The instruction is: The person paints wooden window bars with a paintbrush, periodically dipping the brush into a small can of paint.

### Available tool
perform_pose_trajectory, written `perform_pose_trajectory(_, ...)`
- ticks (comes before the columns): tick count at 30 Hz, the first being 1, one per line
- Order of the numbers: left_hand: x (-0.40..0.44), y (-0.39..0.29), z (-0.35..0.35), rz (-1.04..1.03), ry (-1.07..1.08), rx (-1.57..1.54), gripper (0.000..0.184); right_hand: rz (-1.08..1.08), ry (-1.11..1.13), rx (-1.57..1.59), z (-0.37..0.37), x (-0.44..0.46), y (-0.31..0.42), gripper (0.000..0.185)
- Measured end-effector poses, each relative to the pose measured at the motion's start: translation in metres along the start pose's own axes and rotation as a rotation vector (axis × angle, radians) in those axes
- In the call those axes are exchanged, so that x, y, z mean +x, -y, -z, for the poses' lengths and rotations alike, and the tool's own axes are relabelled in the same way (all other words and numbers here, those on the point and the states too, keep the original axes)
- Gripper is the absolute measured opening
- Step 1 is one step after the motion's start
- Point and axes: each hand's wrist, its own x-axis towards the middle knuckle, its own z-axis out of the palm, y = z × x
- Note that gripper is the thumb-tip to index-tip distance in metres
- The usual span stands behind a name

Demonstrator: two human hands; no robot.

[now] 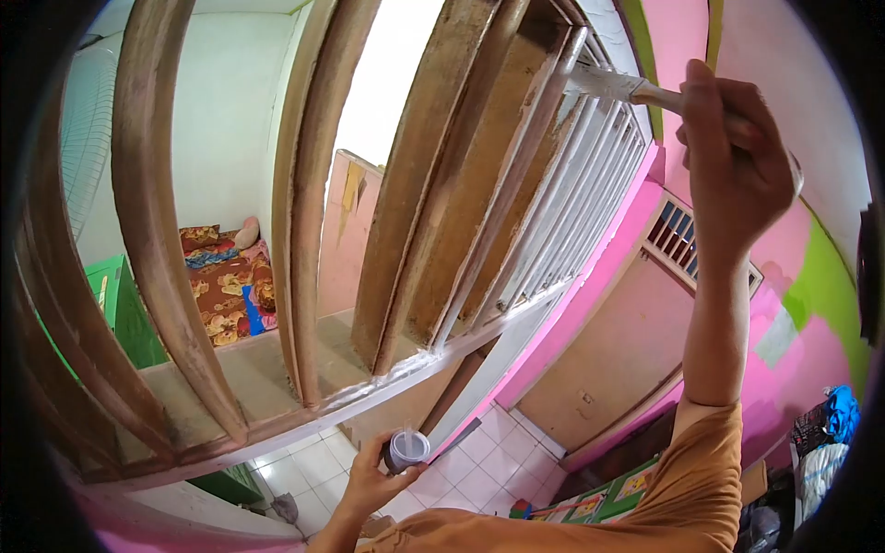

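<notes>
The wooden window grille (pixel 301 203) stretches across the view from the left edge to the upper right, its upright slats bowed by the wide lens. Those on the left and in the middle are bare brown wood, dull and streaked, with darker stains and rough, scuffed edges. Toward the right, the slats (pixel 564 198) are coated glossy white, and one brown slat beside them carries white along its narrow front edge, the coat breaking off unevenly against the wood. The bottom rail (pixel 401 371) is brown at left, with shiny, wet-looking white along its front edge farther right. The right hand (pixel 737 166), raised at the upper right, has its fingers closed around the handle of a paintbrush (pixel 636 89); its white-smeared head is at the top of the white slats. Well apart and lower, the left hand (pixel 373 484) grips a small plastic cup (pixel 408 450), open side up, with pale streaks inside, below the bottom rail.
</notes>
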Motion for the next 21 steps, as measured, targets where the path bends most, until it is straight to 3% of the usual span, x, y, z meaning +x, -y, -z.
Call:
perform_pose_trajectory(3, -0.003, -0.001, 0.004, 0.039, 0.030, 0.046, 0.068, 0.042, -0.012, 0.192, -0.016, -0.003, 0.001, 0.014)
perform_pose_trajectory(6, -0.002, -0.001, 0.002, 0.028, 0.039, 0.032, 0.067, 0.258, 0.088, -0.116, -0.020, -0.001, -0.002, 0.014)
perform_pose_trajectory(12, -0.001, 0.000, -0.001, 0.038, 0.014, 0.042, 0.066, 0.187, 0.173, 0.027, 0.001, -0.007, 0.003, 0.016)
perform_pose_trajectory(16, 0.000, -0.001, -0.003, 0.037, 0.035, 0.035, 0.067, 0.227, 0.094, 0.022, -0.013, 0.002, -0.002, 0.015)
perform_pose_trajectory(21, -0.002, -0.004, -0.008, 0.028, 0.026, 0.039, 0.067, 0.357, 0.334, -0.093, -0.008, -0.017, 0.003, 0.022)
